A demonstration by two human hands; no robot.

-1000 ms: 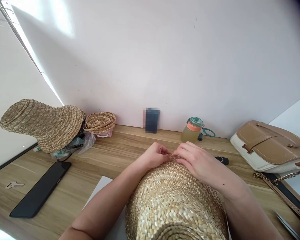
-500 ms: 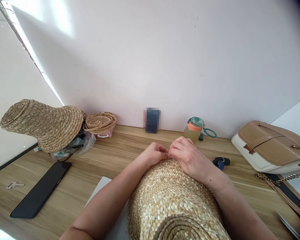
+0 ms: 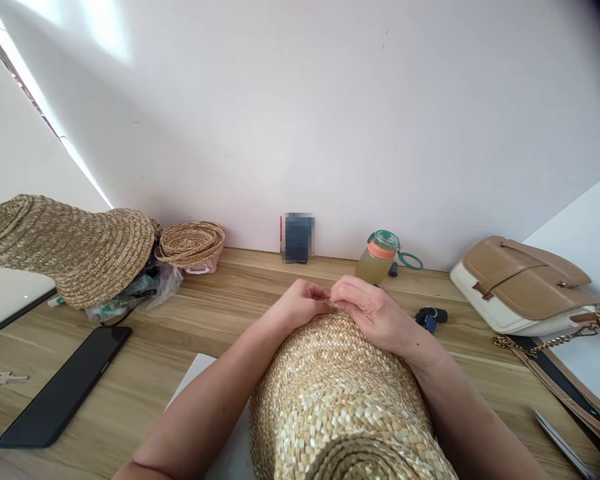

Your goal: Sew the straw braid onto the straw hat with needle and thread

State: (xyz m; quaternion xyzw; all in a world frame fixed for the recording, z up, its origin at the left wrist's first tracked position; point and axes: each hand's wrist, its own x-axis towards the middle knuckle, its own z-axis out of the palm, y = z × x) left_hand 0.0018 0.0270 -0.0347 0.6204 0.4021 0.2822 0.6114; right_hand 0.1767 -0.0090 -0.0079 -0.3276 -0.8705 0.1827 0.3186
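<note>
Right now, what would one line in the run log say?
left hand: pinching near straw hat, far side | right hand: pinching beside left | bottle: upright beyond right hand | handbag: at right

The straw hat [image 3: 350, 393] looks rough, the wooden table [image 3: 147, 357] smooth.

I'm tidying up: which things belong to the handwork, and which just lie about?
In use: straw hat, held by left hand and right hand; possibly related: second straw hat, coiled straw piece.

Apparently lying about: handbag, bottle, loose key, black slab.
</note>
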